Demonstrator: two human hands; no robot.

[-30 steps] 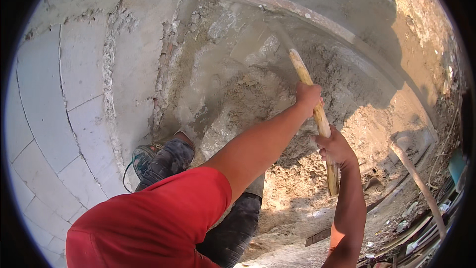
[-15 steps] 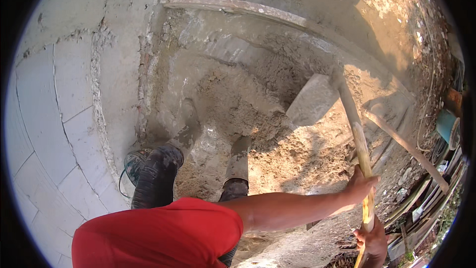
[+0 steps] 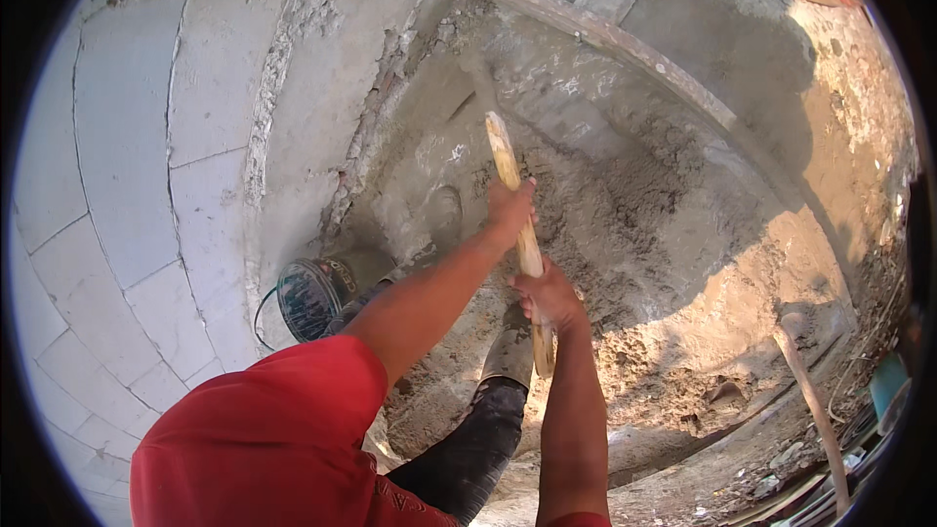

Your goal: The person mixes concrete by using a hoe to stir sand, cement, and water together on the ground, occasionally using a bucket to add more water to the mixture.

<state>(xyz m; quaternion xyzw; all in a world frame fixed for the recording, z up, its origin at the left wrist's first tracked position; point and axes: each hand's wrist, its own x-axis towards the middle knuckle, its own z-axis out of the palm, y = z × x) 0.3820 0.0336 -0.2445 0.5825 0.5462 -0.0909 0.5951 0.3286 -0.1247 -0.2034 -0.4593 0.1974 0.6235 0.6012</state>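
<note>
My left hand [image 3: 512, 212] is closed around the pale wooden handle of a hoe [image 3: 503, 149], above the middle of the picture. Lower on the same handle, my right hand [image 3: 549, 295] wraps round it near the butt end. The handle stands tilted between my arms, over wet grey mortar [image 3: 625, 185]. Its far part is grey with mortar, and the hoe's blade cannot be made out clearly there. My boots [image 3: 509, 346] are in the mortar, just below the hands.
A dark bucket [image 3: 312, 298] stands left of my legs, beside the grey block wall [image 3: 215, 205]. A long board [image 3: 595, 31] edges the mortar at the far side. Another wooden handle [image 3: 810, 400] leans at the right, near a teal container [image 3: 888, 390] and scrap wood.
Both hands have swung the hoe from the right over to the middle, still gripping it. The blade, clearly seen earlier above the mortar, is now hard to make out. The view has shifted.
</note>
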